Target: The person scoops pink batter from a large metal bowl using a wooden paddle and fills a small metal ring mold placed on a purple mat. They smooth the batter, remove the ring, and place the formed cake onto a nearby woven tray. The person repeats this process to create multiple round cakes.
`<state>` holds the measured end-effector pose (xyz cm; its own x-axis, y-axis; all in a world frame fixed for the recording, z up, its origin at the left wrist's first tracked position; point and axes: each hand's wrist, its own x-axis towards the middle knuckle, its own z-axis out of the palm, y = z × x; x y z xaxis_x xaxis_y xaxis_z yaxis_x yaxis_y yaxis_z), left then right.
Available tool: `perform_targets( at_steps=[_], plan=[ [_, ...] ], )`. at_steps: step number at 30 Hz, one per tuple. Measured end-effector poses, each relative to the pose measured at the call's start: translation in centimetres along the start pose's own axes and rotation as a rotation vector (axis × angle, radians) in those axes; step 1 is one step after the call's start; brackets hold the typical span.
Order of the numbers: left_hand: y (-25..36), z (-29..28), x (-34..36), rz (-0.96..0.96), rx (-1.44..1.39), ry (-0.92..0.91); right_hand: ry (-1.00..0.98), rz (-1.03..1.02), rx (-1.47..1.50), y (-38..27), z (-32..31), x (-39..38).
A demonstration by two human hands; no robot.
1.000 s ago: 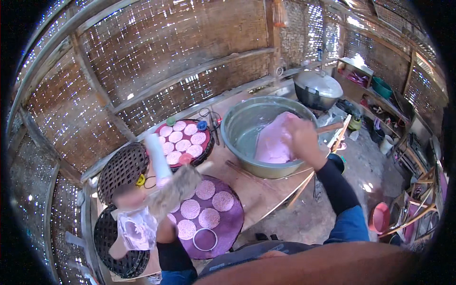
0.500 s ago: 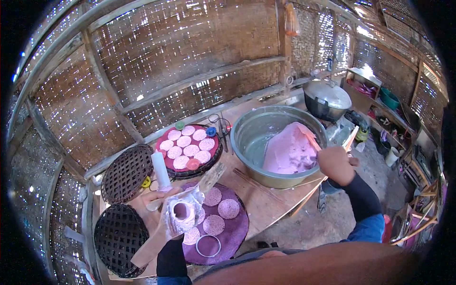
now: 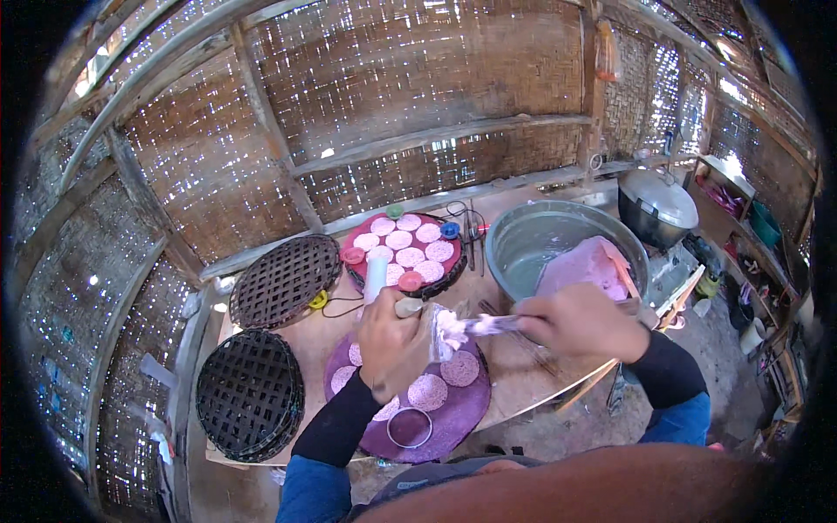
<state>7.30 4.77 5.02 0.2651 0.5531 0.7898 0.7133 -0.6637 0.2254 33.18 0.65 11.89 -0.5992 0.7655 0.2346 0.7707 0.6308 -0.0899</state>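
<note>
My left hand (image 3: 392, 344) hovers over a round purple tray (image 3: 458, 418) and grips a crumpled clear plastic sheet (image 3: 442, 331). My right hand (image 3: 580, 322) is closed on a thin utensil (image 3: 488, 325) whose tip, smeared with pink dough, touches the plastic. Several flat pink dough discs (image 3: 427, 392) lie on the purple tray, with a metal ring (image 3: 410, 427) at its near edge. Behind my right hand stands a large metal basin (image 3: 523, 231) holding a lump of pink dough (image 3: 580, 266).
A dark round tray (image 3: 449, 275) with several pink discs sits at the back, a white cylinder (image 3: 375, 275) beside it. Two dark woven baskets (image 3: 283, 279) (image 3: 248, 392) lie at the left. A lidded metal pot (image 3: 658, 205) stands far right. Woven walls enclose the wooden table (image 3: 523, 383).
My right hand has left the basin and come left to the plastic with dough on the utensil. My left hand has risen over the purple tray with the plastic.
</note>
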Motion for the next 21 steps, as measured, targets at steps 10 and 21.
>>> perform_targets(
  at_steps=[10, 21],
  plan=[
    [-4.1, -2.9, -0.4, 0.153, 0.137, -0.153, 0.263, -0.121, -0.347, -7.3, 4.4, -1.1],
    [-0.3, -1.4, -1.2, -0.530, -0.189, 0.452, 0.695, 0.169, 0.328, -8.2, 9.8, 0.4]
  ],
)
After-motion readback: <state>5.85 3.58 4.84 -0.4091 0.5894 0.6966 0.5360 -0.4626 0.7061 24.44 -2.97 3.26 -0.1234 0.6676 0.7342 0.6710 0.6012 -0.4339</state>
